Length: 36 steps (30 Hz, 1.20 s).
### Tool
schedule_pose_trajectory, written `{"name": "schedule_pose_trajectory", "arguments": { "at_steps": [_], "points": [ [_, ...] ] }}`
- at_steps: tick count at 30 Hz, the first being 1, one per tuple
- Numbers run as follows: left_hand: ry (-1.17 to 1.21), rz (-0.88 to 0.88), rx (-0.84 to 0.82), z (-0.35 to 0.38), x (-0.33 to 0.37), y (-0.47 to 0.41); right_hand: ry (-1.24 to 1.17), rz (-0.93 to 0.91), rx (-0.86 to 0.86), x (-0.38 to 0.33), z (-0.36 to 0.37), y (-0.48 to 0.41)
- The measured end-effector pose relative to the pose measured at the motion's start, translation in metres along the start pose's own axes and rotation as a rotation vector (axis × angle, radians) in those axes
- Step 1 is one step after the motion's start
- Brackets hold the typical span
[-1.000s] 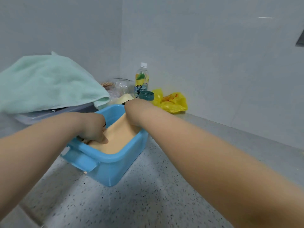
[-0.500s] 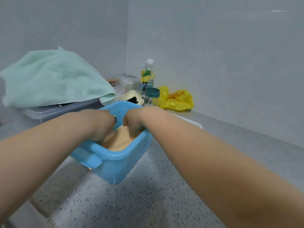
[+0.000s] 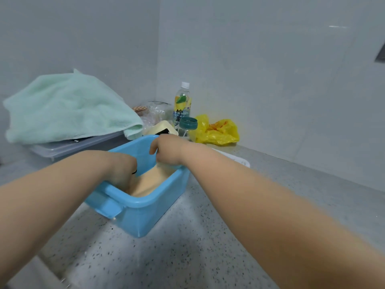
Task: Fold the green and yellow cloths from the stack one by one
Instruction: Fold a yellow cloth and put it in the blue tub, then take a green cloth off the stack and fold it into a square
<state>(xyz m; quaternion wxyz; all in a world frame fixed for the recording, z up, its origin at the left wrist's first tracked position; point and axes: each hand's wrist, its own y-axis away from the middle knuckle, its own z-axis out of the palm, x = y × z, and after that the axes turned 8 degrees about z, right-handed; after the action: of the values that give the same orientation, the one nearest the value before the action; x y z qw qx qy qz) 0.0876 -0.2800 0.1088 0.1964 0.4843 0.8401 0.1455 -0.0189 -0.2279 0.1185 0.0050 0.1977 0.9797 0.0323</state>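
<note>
Yellow cloth (image 3: 148, 182) is seemingly being fetched from the blue tub (image 3: 145, 213) — fingers of the right hand (image 3: 167, 152) curled, those of the left hand (image 3: 121, 174) hidden, hold unclear — and must next be lifted clear.

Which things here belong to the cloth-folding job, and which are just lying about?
Job: yellow cloth in the blue tub; green cloth; left hand and right hand, both at the tub.
Lying about: bottle; jar; yellow bag; grey box under the green cloth.
</note>
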Motion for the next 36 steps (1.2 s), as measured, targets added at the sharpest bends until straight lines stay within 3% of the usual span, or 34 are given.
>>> {"name": "schedule_pose_trajectory", "arguments": {
  "at_steps": [3, 7, 12, 20, 25, 29, 31, 36],
  "points": [
    [0.076, -0.011, 0.179, 0.000, -0.008, 0.013, -0.211, 0.004, 0.138, 0.007, -0.019, 0.022],
    [0.255, 0.051, 0.446, -0.016, -0.005, 0.034, -0.229, 0.020, 0.209, 0.027, -0.037, 0.067],
    [0.442, 0.353, 0.764, -0.022, 0.055, 0.057, -0.243, 0.150, 0.228, 0.072, -0.035, 0.145],
    [0.658, 0.749, 0.673, 0.012, 0.225, 0.069, -0.305, 0.543, 0.131, 0.171, 0.005, 0.325],
    [0.739, 0.777, 0.639, 0.053, 0.306, 0.056, -0.388, 0.783, 0.070, 0.219, 0.052, 0.438],
    [0.655, 0.797, 0.652, 0.077, 0.328, 0.047, -0.583, 0.810, 0.044, 0.225, 0.096, 0.509],
    [0.643, 0.809, 0.659, 0.081, 0.327, 0.043, -0.662, 0.797, 0.109, 0.221, 0.114, 0.524],
    [0.620, 0.828, 0.671, 0.084, 0.329, 0.040, -0.521, 0.778, 0.345, 0.215, 0.138, 0.528]
  ]
}}
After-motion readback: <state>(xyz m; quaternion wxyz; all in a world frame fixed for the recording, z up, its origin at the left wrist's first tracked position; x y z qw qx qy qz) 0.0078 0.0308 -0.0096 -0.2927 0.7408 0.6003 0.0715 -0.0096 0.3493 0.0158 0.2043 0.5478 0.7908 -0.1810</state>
